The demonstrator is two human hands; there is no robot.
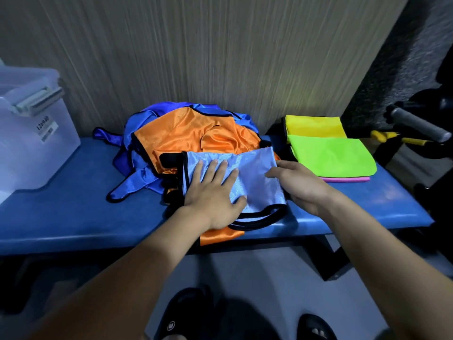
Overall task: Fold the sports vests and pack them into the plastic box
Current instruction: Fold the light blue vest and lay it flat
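A light blue vest (252, 173) with black trim lies partly folded on top of a heap of orange vests (196, 133) and dark blue vests (137, 177) on the blue bench (73, 192). My left hand (213, 192) presses flat on the light blue vest with spread fingers. My right hand (299, 185) grips the vest's right edge, thumb on top. Folded vests lie at the right: a yellow vest (313, 126), a green vest (331, 153) and a pink vest (343, 179) under the green. The translucent plastic box (29, 143) stands at the bench's left end.
A striped wall panel (196, 57) backs the bench. To the right is a grey padded handle (416, 123) with yellow-and-black parts. My feet in black sandals (186, 315) stand on the floor below the bench front.
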